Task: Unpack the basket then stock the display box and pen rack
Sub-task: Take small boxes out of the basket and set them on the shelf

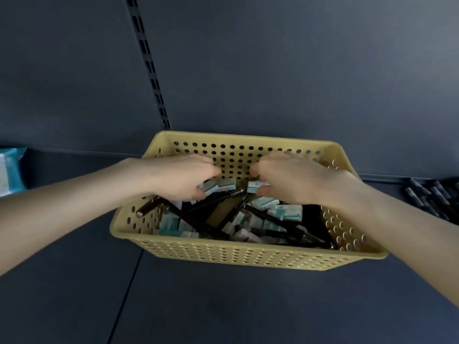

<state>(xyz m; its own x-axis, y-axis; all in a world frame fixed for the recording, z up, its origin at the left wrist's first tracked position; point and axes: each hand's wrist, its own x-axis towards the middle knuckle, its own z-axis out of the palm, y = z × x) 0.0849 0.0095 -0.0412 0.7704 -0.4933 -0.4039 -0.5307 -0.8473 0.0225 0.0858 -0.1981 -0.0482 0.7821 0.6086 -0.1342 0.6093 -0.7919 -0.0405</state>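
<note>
Inside the basket (248,256) near the shelf's (223,306) back edge, the left hand (178,175) pinches small boxes (218,186) and the right hand (293,180) pinches another box (255,187), both lying crosswise between the hands.

One yellow basket (248,256), two hands in it. Inside the basket are well over ten small white-and-teal boxes (289,211) and at least five dark pens (149,208), too jumbled to count exactly. Right of the basket are roughly ten loose pens (427,197); left of it, one teal pack (11,170).
</note>
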